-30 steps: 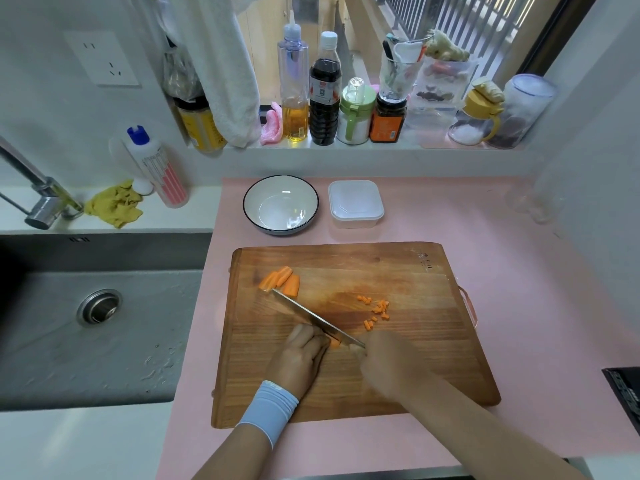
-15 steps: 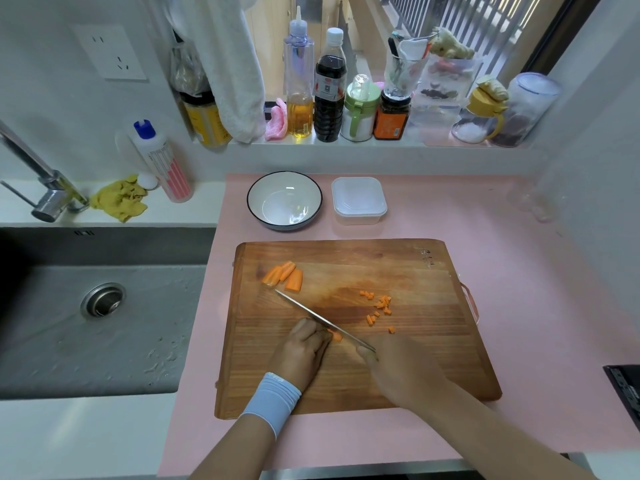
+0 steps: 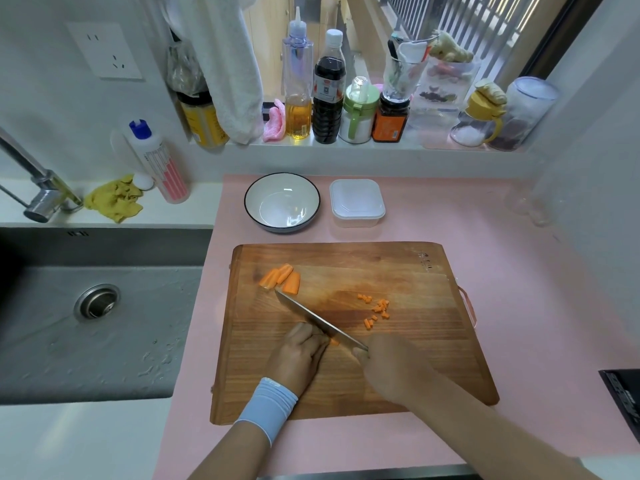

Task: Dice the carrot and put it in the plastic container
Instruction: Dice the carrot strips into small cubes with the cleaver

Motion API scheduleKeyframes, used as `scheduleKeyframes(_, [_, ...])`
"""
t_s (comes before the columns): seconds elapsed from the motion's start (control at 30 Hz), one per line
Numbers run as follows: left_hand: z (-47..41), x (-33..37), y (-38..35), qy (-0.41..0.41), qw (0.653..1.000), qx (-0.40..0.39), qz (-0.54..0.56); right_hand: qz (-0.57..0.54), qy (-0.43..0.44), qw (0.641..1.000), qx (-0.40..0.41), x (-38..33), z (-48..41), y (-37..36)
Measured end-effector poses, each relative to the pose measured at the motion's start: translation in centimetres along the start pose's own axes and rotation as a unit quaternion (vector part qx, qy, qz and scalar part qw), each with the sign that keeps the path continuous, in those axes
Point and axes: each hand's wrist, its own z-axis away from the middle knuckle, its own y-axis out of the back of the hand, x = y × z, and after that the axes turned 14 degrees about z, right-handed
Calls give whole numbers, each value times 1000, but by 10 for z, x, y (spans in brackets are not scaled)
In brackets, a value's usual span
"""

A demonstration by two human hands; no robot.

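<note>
Steel sink (image 3: pixel 104 323), set into the counter to the left. Pink counter mat (image 3: pixel 519 271), spread beside it. Wooden cutting board (image 3: pixel 415 358), lying flat on the mat. Right hand (image 3: pixel 391 368), over the near half of the board, fingers wrapped round the handle of the knife (image 3: pixel 311 317); the blade angles away to the left with its edge down on the wood. Left hand (image 3: pixel 298 355), pale blue wristband (image 3: pixel 268 407) at the wrist, fingers curled, knuckles against the blade, pinning a carrot strip (image 3: pixel 334 342) that barely shows at the fingertips. White bowl (image 3: pixel 247 199), dark-rimmed, beyond the board's far edge. Plastic container (image 3: pixel 356 183), just right of the bowl, off the board. Carrot chunks (image 3: pixel 282 278), uncut, near the far left corner by the knife tip. Carrot dice (image 3: pixel 375 308), scattered right of the blade, mid-board.
</note>
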Motion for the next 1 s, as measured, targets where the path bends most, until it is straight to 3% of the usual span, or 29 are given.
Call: scheduleKeyframes(1.0, [4, 4, 0, 12, 1000, 7, -21, -11, 15, 999, 45, -3, 14, -1])
